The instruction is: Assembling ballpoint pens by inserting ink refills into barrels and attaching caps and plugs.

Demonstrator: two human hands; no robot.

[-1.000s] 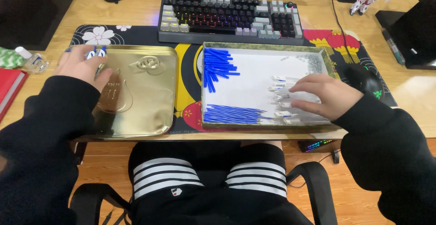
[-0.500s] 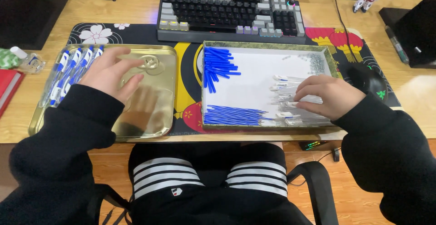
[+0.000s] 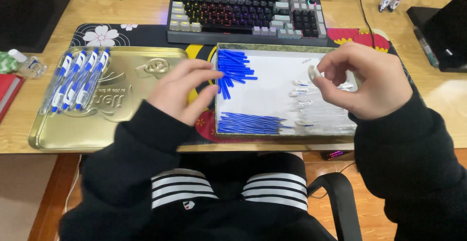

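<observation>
Over the white tray (image 3: 272, 95), right hand (image 3: 365, 83) pinches a small clear pen piece (image 3: 314, 71) between thumb and fingertips, lifted just above the clear barrels (image 3: 321, 114) piled in the tray's right half. Left hand (image 3: 182, 90) hovers at the tray's left edge, fingers loosely spread, holding nothing, fingertips just beside the blue caps (image 3: 233, 70). Blue refills (image 3: 250, 123) lie along the tray's near side. Assembled pens (image 3: 78, 79) sit on the gold tin lid (image 3: 116, 119) left of the tray; keyboard (image 3: 245, 14) behind it.
</observation>
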